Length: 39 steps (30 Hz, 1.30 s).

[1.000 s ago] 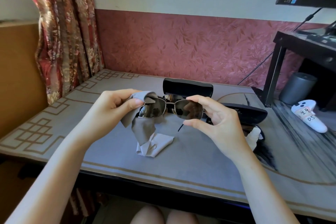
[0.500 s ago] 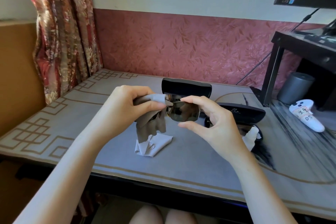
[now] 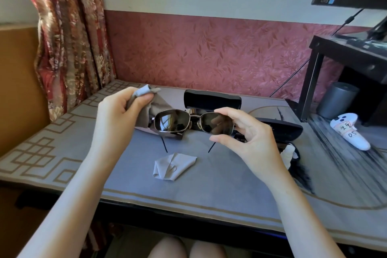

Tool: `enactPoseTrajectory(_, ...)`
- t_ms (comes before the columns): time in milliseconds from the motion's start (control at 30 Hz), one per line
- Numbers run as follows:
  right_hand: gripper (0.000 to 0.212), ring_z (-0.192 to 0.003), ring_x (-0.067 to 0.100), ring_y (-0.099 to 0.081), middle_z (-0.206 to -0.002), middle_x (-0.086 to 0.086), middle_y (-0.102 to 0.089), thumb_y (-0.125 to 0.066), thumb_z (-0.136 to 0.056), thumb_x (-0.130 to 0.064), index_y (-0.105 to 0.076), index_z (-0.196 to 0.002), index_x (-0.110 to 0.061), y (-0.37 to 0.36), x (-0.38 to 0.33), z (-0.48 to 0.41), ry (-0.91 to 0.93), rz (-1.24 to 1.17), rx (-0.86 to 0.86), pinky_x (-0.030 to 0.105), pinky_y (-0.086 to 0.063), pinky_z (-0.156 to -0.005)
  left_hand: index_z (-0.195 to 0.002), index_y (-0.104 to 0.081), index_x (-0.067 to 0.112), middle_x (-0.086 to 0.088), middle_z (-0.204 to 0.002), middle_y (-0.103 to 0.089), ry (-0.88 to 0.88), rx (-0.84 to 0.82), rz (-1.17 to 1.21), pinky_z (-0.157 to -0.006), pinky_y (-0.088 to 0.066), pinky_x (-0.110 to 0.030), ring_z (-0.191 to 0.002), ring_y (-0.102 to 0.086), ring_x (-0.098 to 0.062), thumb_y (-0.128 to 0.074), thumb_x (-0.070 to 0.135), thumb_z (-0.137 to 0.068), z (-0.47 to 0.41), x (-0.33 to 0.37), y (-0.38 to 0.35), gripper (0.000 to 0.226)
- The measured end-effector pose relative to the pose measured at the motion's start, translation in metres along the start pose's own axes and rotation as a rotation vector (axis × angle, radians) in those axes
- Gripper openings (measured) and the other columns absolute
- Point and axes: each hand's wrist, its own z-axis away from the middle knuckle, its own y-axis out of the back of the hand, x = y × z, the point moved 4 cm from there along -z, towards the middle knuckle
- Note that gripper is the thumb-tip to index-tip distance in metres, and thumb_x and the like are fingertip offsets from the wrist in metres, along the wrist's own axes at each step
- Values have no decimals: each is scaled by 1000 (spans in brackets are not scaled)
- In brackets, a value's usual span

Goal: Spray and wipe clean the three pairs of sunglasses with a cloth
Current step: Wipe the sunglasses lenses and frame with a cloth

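- Grey table [image 3: 209, 190] with a tan key-pattern border, set against a red leaf-print wall; floral curtain [image 3: 69, 33] hanging at far left.
- Nearest on the mat: a folded grey cloth [image 3: 173, 165], lying loose.
- Held just above it, metal-framed sunglasses [image 3: 193, 120], dark lenses toward the camera, temples hanging down behind.
- Right hand [image 3: 247, 136] pinching one lens rim between thumb and fingers.
- Left hand [image 3: 123, 111] closed round a second grey wiping cloth [image 3: 146, 100], which trails down behind the other lens.
- Behind: an open black glasses case [image 3: 211, 100], another dark case [image 3: 282, 130] to the right.
- Farther right: a white controller [image 3: 349, 130], lying near a black stand [image 3: 335, 58].
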Motion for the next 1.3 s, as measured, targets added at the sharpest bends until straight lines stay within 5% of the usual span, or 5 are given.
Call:
enactPoseTrajectory(467, 45, -96, 7, -66, -100, -7, -70, -79, -75, -6, -65, -109, -30, -4, 4, 0, -28, 14, -9, 19, -47, -95, -59, -55, 6, -8, -52, -49, 482, -184, -419, -57, -32, -35, -56, -45, -23, -35, 61, -93, 32, -89, -13, 67)
enactPoseTrajectory(667, 45, -96, 7, -66, -100, -7, -70, -79, -75, -5, -65, -111, -28, -6, 4, 0, -18, 18, -12, 16, -46, -93, -56, -47, 16, 1, -50, -43, 192, -193, -705, -49, -30, -29, -57, -44, -28, -59, 43, -91, 49, -106, -24, 47)
enactPoseTrajectory(833, 45, -96, 8, -66, -99, -6, -70, -79, -75, -5, -65, -111, -28, -7, 4, 1, -12, 16, -15, 17, -46, -93, -99, -71, 10, -9, -97, -66, 45, -149, -530, -73, -45, -38, -94, -58, -31, -67, 30, -88, 51, -112, -23, 24)
enactPoseTrajectory(1067, 44, -95, 11, -66, -99, -9, -69, -78, -76, -4, -65, -111, -28, -14, 1, -2, 5, 11, -47, 22, -47, -93, -132, -55, 27, 14, -132, -57, 2, -214, 189, -101, -33, -9, -124, -47, 4, -46, 43, -97, 36, -36, -2, 39)
enactPoseTrajectory(1300, 45, -108, 13, -63, -107, -9, -69, -78, -77, -5, -64, -110, -31, -24, -2, -6, 14, -13, -76, 31, -46, -101, -129, -56, 31, 20, -123, -61, -154, -381, 150, -98, -32, -5, -121, -52, 3, -75, 46, -71, 39, -2, 2, 63)
